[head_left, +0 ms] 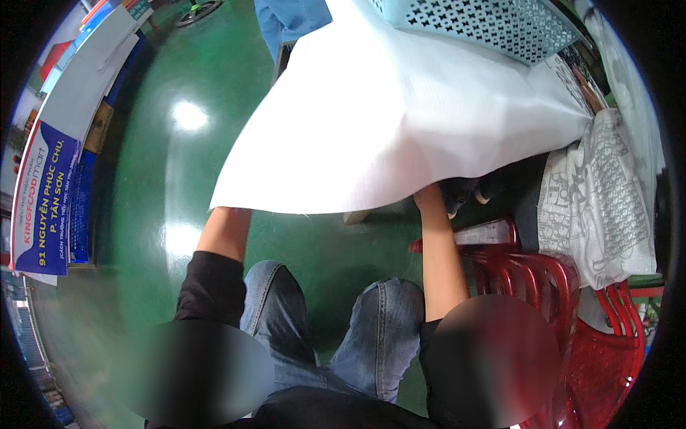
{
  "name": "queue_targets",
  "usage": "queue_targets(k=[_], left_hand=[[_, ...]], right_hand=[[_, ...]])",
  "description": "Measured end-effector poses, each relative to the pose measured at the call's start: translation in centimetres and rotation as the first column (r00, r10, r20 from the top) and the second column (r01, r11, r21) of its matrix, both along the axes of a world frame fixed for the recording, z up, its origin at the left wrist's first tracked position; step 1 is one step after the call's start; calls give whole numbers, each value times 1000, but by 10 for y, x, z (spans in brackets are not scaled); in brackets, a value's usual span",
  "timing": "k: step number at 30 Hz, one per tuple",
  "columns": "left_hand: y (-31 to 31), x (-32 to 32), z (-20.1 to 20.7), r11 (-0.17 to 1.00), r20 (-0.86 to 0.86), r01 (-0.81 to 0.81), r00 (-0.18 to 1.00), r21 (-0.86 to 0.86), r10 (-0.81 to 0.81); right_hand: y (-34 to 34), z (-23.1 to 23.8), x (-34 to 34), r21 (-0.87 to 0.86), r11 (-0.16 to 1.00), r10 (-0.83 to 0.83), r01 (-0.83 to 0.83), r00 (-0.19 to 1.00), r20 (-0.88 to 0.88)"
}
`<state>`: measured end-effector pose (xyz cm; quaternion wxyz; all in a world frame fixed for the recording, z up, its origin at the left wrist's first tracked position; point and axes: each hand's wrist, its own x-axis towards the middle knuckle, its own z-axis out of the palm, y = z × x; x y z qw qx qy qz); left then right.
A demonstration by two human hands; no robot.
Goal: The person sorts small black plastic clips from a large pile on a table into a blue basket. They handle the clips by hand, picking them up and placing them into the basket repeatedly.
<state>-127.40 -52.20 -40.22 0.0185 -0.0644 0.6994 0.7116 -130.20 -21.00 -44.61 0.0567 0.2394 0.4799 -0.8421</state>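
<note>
A large white sheet of woven-looking material [343, 143] spreads in front of me, its near edge hanging loosely across both my wrists. My left hand is hidden beneath its near left corner, and only the left forearm [225, 232] shows. Of my right hand [427, 196], the wrist and base come out from under the near edge, right of the middle. The fingers of both hands are covered, so their grip cannot be seen. Toward the right, the sheet narrows and gathers beside a printed white-and-grey bag [597, 207].
A light-blue perforated plastic basket [493, 28] sits at the far right, against the sheet. Stacked dark-red plastic chairs [543, 286] stand close to my right arm. Another person's blue-clad leg [293, 21] is at the back. A long counter with a blue banner [46, 200] lines the left.
</note>
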Motion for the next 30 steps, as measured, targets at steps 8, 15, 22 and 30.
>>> queue_targets(k=[8,15,22,30], left_hand=[[-150,54,-33,932,177,-218,945,-289,276],[-214,167,41,882,325,-273,854,-384,406],[-203,289,196,855,299,-381,820,-352,488],[-108,408,372,905,182,-218,937,-365,299]], right_hand=[[0,-15,19,30,999,42,-42,999,16],[45,-16,139,387,905,-28,-178,881,472],[66,82,323,356,832,107,-425,753,649],[93,239,503,681,387,333,-622,783,526]])
